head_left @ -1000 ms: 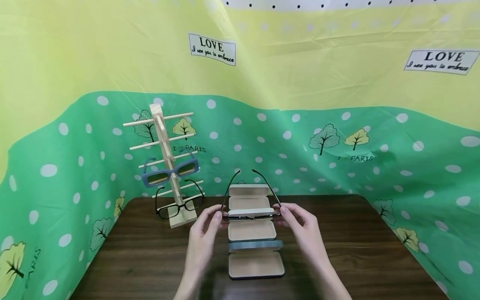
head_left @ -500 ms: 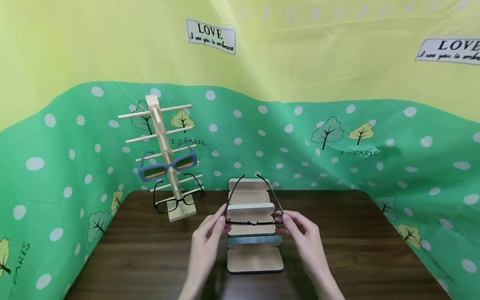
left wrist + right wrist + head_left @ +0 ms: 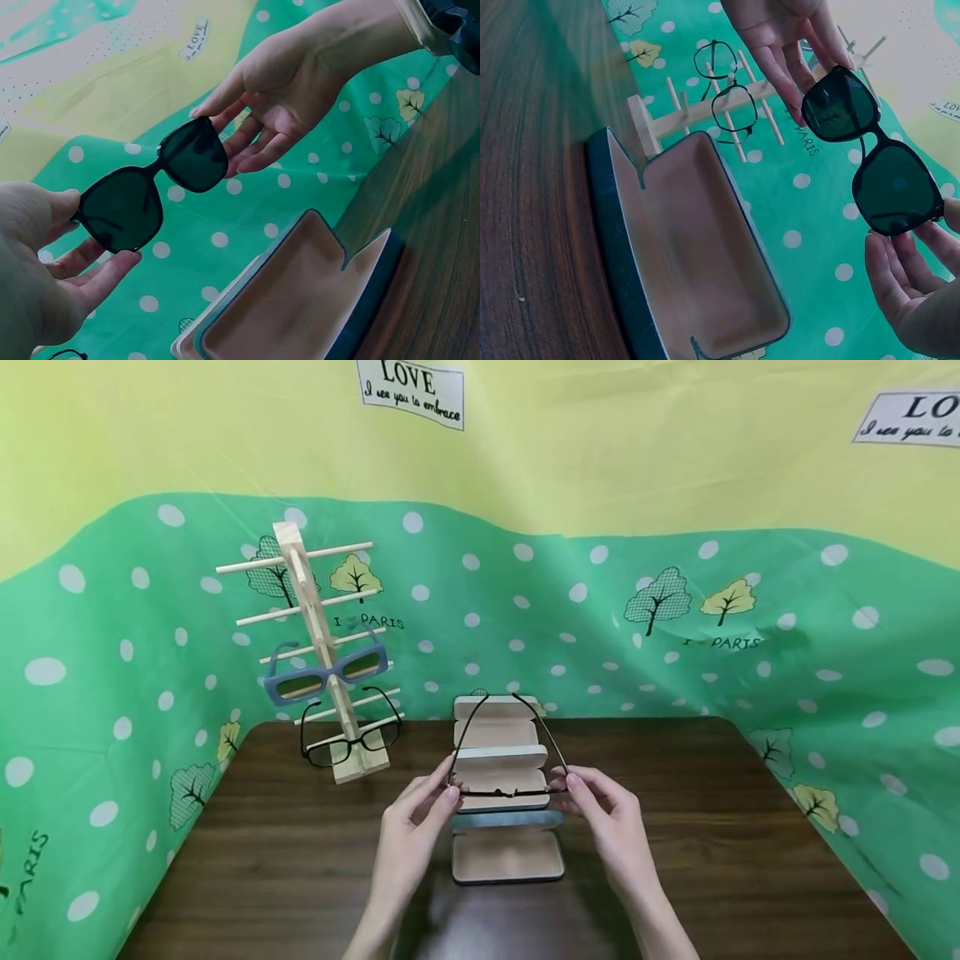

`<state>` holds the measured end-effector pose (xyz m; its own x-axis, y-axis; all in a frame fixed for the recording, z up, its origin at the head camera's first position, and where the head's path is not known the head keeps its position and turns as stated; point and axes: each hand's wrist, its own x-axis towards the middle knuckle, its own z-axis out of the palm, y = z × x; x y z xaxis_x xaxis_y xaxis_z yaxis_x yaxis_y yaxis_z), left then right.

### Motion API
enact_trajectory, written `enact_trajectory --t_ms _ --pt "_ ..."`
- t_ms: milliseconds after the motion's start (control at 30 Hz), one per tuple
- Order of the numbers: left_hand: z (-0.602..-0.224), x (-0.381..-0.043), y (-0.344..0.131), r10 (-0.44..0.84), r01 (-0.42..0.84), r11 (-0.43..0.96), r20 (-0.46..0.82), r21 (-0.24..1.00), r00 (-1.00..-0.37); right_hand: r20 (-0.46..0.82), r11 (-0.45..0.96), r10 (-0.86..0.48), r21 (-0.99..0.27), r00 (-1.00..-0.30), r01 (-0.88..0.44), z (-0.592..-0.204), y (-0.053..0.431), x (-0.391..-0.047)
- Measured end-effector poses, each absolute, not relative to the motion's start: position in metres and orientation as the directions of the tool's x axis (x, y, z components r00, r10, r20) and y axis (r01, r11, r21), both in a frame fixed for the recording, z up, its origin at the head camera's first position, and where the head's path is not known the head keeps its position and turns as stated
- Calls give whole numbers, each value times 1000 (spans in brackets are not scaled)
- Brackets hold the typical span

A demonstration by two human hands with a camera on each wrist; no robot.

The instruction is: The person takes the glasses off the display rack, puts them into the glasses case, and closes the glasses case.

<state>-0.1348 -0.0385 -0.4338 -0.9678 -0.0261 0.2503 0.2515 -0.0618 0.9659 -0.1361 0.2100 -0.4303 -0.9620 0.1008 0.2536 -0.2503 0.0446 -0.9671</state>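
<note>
My left hand [image 3: 416,827] and right hand [image 3: 607,822] hold a pair of dark-lensed sunglasses [image 3: 506,793] between them, each pinching one outer end of the frame. The temples are unfolded and point away from me. In the left wrist view, both dark lenses of the sunglasses [image 3: 124,210] show, with the left thumb and fingers at one end. From the right wrist, the sunglasses [image 3: 896,187] hang above an open glasses case [image 3: 712,247]. Three open cases stand in a column beneath the hands: a teal front case [image 3: 508,857], a middle case [image 3: 501,762] and a back case [image 3: 495,732].
A wooden glasses rack [image 3: 318,635] with crossbars stands at the back left. On it hang blue-framed sunglasses [image 3: 327,677] and black-framed glasses [image 3: 352,745]. A dark wooden table [image 3: 712,843] lies below, with a green and yellow patterned cloth [image 3: 570,627] behind it.
The head view has tilted down, so the scene sits higher. Relative to the cases, both hands and the sunglasses have come slightly nearer me. The grip on the sunglasses stays the same.
</note>
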Motion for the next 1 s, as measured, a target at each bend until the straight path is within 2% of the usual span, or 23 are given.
enact_trajectory --t_ms 233,500,800,1000 --pt "-438 -131 -38 -30 211 -99 209 973 -978 226 71 90 -973 -970 -221 -434 211 -131" --pt "-436 -135 -40 -33 222 -124 220 967 -975 229 64 77 -972 -970 -225 -431 209 -135" --pt "-434 -141 -42 -48 200 -230 194 952 -980 275 73 39 -960 -961 -272 -431 207 -143" --pt "-436 -140 -41 -43 191 -243 187 951 -981 300 49 21 -953 -954 -298 -435 208 -143"
